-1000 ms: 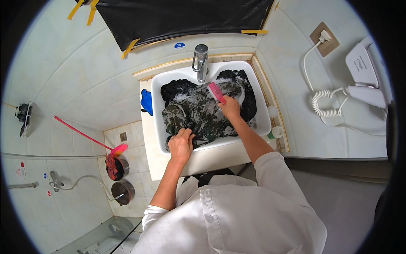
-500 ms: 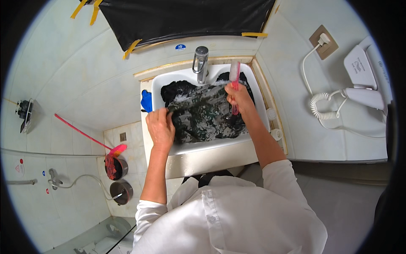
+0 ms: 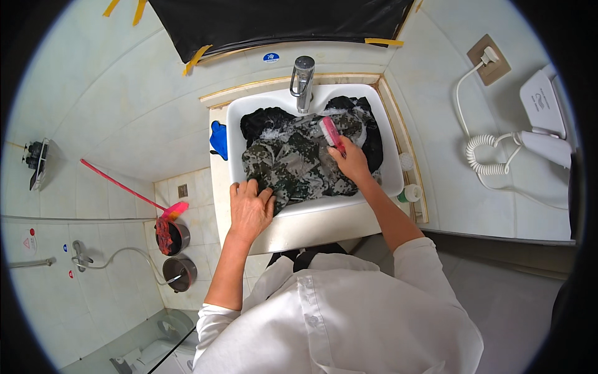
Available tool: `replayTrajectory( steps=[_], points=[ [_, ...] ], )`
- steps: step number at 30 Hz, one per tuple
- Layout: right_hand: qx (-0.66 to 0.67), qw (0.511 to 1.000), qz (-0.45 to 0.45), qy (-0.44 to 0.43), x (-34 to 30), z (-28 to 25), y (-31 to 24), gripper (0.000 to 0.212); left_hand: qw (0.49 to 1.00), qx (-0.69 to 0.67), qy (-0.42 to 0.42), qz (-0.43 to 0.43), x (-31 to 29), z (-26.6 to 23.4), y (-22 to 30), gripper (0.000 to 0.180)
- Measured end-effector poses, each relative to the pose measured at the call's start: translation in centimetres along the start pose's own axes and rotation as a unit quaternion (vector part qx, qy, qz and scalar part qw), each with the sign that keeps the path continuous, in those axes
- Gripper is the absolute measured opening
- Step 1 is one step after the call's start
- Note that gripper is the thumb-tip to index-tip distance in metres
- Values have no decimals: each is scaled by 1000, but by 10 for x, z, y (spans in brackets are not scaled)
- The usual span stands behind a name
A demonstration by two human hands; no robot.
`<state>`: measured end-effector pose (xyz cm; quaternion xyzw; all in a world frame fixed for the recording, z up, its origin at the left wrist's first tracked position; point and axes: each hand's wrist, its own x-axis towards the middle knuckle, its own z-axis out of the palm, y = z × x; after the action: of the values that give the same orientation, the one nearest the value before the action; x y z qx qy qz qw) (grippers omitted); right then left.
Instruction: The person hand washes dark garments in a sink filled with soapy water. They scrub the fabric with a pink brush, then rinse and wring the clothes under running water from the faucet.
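Observation:
A wet camouflage garment lies crumpled in the white sink, with dark cloth bunched behind it and at its right side. White suds cling to the fabric. My right hand is closed round the handle of a pink scrubbing brush, whose white bristles show at the far end above the garment. At the sink's near left rim, my left hand has its bent fingers closed on the garment's edge; the fingertips are partly hidden in the cloth.
Behind the sink stands a chrome faucet. A blue glove-like item lies on the left ledge, and a small bottle stands at the right. A hair dryer hangs on the right wall. Two dark buckets sit on the floor at left.
My right hand has brought the brush from upright to a tilt, nearer the middle of the garment. My left hand has moved nearer and to the right, and the stretched cloth now lies slack.

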<state>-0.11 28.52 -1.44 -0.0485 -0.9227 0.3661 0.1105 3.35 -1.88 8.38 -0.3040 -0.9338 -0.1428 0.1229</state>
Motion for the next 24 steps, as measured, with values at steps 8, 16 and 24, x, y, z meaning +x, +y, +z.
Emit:
replayTrajectory(
  steps=[8,16,24],
  points=[
    [-237,923,-140,-270,-18,4,-55,76,977,-63,-190,-76,21,46,5,20],
    [-197,948,-124,-216,-32,0,-90,67,997,-34,23,-69,-3,42,13,8],
    [-290,945,-112,-101,6,0,-88,64,993,-90,52,-52,-20,48,16,15]
  ],
)
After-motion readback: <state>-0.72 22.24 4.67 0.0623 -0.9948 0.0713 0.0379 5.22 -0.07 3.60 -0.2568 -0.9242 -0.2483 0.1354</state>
